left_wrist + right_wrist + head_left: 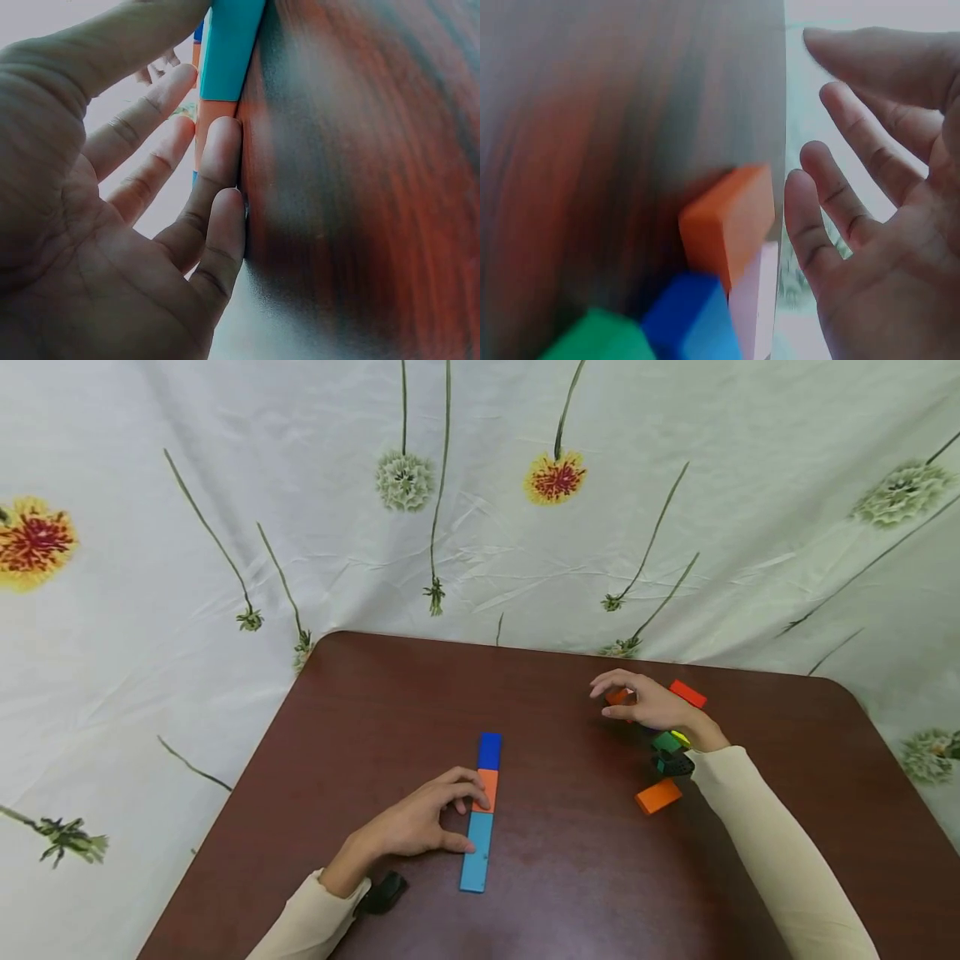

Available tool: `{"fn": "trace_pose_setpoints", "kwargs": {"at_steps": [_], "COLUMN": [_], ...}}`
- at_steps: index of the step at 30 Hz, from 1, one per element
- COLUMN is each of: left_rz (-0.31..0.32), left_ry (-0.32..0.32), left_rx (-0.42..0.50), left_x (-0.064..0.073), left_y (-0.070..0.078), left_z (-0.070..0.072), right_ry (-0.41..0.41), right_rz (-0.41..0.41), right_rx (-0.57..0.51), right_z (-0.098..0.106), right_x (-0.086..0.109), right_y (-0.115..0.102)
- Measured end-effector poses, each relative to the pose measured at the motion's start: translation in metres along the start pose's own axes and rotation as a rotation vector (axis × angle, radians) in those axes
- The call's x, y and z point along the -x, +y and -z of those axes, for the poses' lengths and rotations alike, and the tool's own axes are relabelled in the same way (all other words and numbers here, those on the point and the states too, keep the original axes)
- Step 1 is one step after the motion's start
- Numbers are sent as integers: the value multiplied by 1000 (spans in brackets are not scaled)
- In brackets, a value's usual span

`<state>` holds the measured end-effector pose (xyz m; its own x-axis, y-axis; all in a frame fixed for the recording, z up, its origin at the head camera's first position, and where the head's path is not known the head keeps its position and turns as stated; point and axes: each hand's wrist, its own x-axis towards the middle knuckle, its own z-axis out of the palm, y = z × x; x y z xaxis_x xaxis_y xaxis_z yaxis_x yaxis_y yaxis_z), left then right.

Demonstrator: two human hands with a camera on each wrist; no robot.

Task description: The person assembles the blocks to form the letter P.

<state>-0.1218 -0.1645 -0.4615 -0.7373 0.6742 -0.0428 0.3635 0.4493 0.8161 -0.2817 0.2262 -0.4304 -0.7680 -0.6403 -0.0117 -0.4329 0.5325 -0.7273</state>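
Note:
A straight row on the table has a dark blue block (491, 750), an orange block (488, 787) and a longer light blue block (477, 853), set end to end. My left hand (408, 820) is at the row's left side, thumb at the light blue block and fingertips by the orange one. In the left wrist view its fingers are loosely extended along the row. My right hand (651, 702), fingers spread and nothing in its grasp, hovers over a group of loose blocks. The right wrist view has an orange block (739, 217), a blue block (694, 319) and a pale pink block (759, 300) below it.
Around the right wrist lie a red block (687, 693), a green block (666, 742) and a yellow block (681, 738). Nearer the front is another orange block (658, 796). Flowered cloth (480, 527) hangs behind the brown table (570, 877).

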Motion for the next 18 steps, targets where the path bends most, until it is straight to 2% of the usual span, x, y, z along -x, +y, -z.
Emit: {"fn": "trace_pose_setpoints", "kwargs": {"at_steps": [6, 9, 13, 18], "left_rz": [5, -4, -1, 8], "left_ry": [1, 3, 3, 2], "left_rx": [-2, -6, -8, -9], "left_x": [-2, -2, -1, -1], "left_y": [1, 1, 2, 2], "left_z": [0, -1, 0, 0], "right_ry": [18, 12, -13, -48], "right_rz": [-24, -88, -159, -173], "right_rx": [36, 5, -14, 0], "right_z": [11, 14, 15, 14], "right_x": [11, 16, 20, 21], "right_y": [12, 17, 21, 23]}}
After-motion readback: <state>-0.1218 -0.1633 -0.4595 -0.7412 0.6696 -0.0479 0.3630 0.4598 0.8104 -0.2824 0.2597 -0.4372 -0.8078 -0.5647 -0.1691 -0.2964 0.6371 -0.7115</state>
